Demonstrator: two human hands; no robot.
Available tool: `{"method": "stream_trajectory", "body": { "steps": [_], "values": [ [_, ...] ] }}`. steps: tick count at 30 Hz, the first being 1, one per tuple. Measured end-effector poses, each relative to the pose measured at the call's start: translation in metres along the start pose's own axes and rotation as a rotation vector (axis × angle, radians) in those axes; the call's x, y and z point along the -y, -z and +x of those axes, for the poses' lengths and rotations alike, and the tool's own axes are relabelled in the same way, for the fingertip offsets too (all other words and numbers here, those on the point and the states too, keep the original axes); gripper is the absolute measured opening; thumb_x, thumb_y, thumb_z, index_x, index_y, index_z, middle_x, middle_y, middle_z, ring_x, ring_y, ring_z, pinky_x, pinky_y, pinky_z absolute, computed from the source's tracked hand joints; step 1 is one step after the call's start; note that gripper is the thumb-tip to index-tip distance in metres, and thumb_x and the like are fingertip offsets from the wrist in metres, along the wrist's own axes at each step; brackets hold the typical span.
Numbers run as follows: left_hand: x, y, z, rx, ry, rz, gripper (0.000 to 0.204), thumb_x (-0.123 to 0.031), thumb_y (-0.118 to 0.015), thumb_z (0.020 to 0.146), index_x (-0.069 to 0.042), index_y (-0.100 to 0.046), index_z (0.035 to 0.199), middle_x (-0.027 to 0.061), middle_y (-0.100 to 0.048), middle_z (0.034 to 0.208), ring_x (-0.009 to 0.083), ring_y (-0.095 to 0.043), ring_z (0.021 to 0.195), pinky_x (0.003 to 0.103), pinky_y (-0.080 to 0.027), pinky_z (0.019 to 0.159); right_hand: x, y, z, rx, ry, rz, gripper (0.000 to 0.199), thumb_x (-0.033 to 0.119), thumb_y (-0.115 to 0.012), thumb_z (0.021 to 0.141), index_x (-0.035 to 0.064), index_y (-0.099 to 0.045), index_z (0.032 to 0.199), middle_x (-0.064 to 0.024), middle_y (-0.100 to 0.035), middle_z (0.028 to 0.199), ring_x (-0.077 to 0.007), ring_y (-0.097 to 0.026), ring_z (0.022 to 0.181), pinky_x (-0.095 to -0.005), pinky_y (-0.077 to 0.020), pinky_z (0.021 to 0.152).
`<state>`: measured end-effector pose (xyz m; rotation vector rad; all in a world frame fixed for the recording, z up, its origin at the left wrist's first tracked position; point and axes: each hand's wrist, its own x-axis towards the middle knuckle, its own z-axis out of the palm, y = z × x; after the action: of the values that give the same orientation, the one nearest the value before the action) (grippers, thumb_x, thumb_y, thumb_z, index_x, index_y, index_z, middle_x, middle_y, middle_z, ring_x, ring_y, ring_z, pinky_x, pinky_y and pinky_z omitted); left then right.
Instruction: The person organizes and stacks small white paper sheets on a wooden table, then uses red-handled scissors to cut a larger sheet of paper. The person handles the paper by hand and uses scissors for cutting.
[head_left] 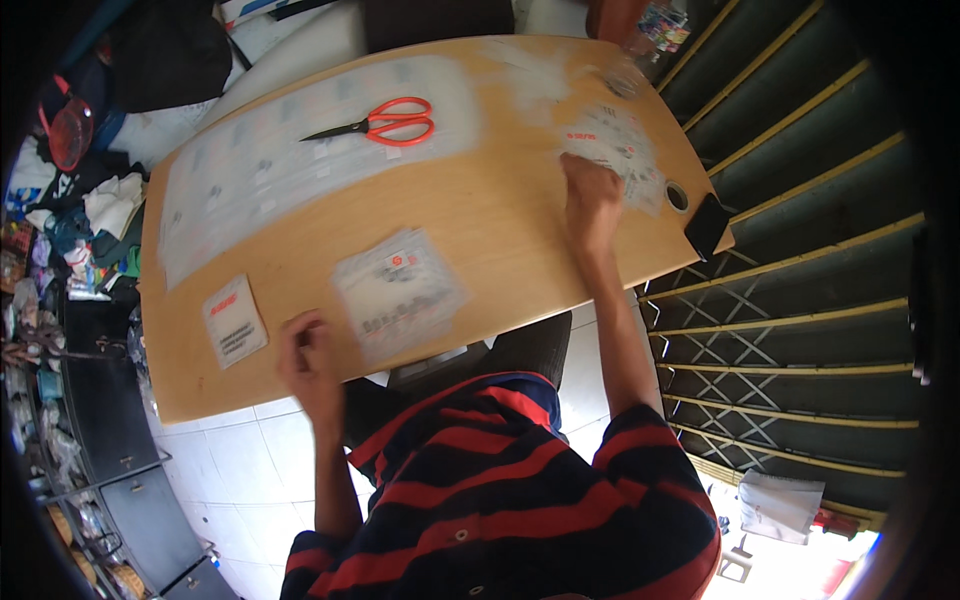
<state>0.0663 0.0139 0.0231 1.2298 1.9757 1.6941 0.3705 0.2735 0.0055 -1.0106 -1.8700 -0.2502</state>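
Observation:
My right hand [592, 195] is closed, knuckles up, at the near-left edge of a loose pile of printed clear plastic bags [628, 135] on the far right of the table. What its fingers hold, if anything, is hidden. My left hand [308, 355] hovers by the table's front edge, fingers loosely curled and apart, with nothing seen in it. It is between a stack of clear printed bags [400, 285] and a white pack with red and black print [236, 322].
Red-handled scissors [385, 124] lie on wide clear plastic sheets [225, 180] across the wooden table [500, 200]. A tape roll [677, 196] and a black object [708, 226] sit at the right edge. A folding metal gate [790, 325] stands to the right, cluttered shelves [75, 350] to the left.

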Motion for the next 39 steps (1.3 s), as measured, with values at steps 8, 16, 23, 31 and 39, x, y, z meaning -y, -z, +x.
{"method": "stream_trajectory", "body": {
  "steps": [8,16,23,31,39],
  "values": [
    [-0.046,-0.053,0.002,0.310,0.444,-0.696,0.023,-0.011,-0.059,0.094,-0.001,-0.059,0.115,0.0062,-0.066,0.101,0.0120,-0.058,0.093,0.026,-0.046,0.083,0.183,0.032,-0.067,0.294,0.322,0.479,0.027,0.015,-0.070,0.078,0.0163,-0.074,0.104,-0.0036,-0.063,0.130,-0.0293,-0.048,0.130,-0.0597,-0.0252,0.111],
    [-0.030,0.016,0.036,0.732,0.017,-0.094,0.015,-0.009,-0.065,0.089,0.001,-0.066,0.100,0.0069,-0.068,0.082,0.0129,-0.062,0.075,0.027,-0.049,0.071,0.196,0.059,-0.048,0.445,-0.380,0.923,0.024,0.005,-0.073,0.077,0.0074,-0.071,0.101,-0.0087,-0.067,0.103,-0.0225,-0.060,0.103,-0.0410,-0.0453,0.092],
    [-0.014,-0.002,0.039,0.566,0.164,-0.110,0.023,-0.008,-0.073,0.083,-0.003,-0.066,0.105,0.0058,-0.068,0.083,0.0098,-0.058,0.075,0.026,-0.045,0.067,0.181,0.047,-0.059,0.804,-0.894,1.086,0.009,0.007,-0.067,0.091,-0.0018,-0.065,0.093,-0.0022,-0.065,0.070,-0.0042,-0.057,0.060,-0.0210,-0.0459,0.051],
    [0.013,-0.022,0.044,0.382,0.154,-0.088,0.024,-0.007,-0.072,0.084,-0.007,-0.066,0.107,-0.0028,-0.066,0.088,0.0027,-0.048,0.068,0.020,-0.039,0.062,0.179,0.029,-0.044,0.751,-0.942,0.902,0.014,0.011,-0.071,0.088,-0.0019,-0.066,0.091,-0.0032,-0.064,0.066,-0.0047,-0.053,0.052,-0.0232,-0.0431,0.046],
    [0.034,-0.039,0.058,0.200,-0.206,0.329,0.035,-0.013,-0.076,0.077,-0.011,-0.066,0.111,0.0099,-0.064,0.107,0.0256,-0.056,0.095,0.037,-0.044,0.084,0.143,0.017,-0.041,0.431,-0.522,0.450,0.018,0.013,-0.073,0.082,-0.0025,-0.066,0.089,-0.0149,-0.065,0.067,-0.0277,-0.061,0.054,-0.0371,-0.0480,0.054]
  ]
}}
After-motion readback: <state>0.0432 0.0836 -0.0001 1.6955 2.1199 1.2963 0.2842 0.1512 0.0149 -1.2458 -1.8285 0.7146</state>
